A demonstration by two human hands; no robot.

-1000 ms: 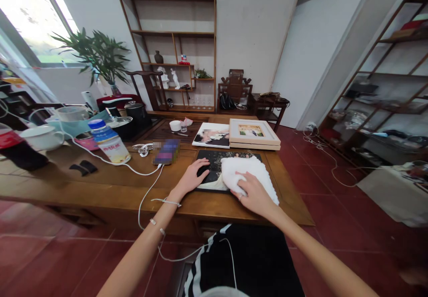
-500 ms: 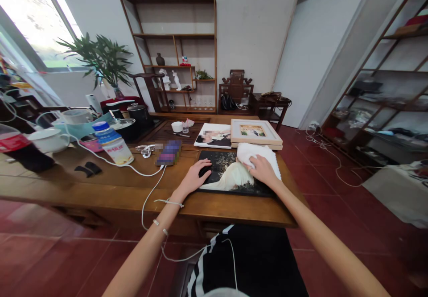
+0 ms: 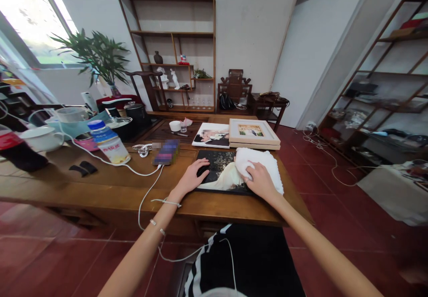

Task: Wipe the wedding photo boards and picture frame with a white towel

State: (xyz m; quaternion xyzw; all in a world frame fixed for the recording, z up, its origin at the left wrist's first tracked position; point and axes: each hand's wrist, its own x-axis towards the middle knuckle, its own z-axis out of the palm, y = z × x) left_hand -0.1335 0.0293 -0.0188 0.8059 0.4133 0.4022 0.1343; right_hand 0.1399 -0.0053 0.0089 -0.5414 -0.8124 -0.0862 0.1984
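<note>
A dark photo panel (image 3: 219, 161) with a pale dress printed on it lies flat at the table's near edge. My left hand (image 3: 193, 175) rests on its left end, fingers apart and holding nothing. On the panel's right half is a bunched white cloth (image 3: 271, 165), which hides that part of the picture. My right hand (image 3: 259, 179) grips the cloth and presses it down, fingers curled into it. Just behind the panel are a white-edged photo print (image 3: 211, 142) and a stack of pale wooden picture frames (image 3: 272, 140).
To the left on the wooden table (image 3: 217, 208) are a phone (image 3: 166, 152) on a white cable, a blue-capped bottle (image 3: 109, 142), a cola bottle (image 3: 22, 152) and a white cup (image 3: 43, 138). A small white bowl (image 3: 174, 126) stands farther back.
My right hand has drawn the white cloth toward me over the panel, covering more of its near right corner. My left hand stays on the panel's left end.
</note>
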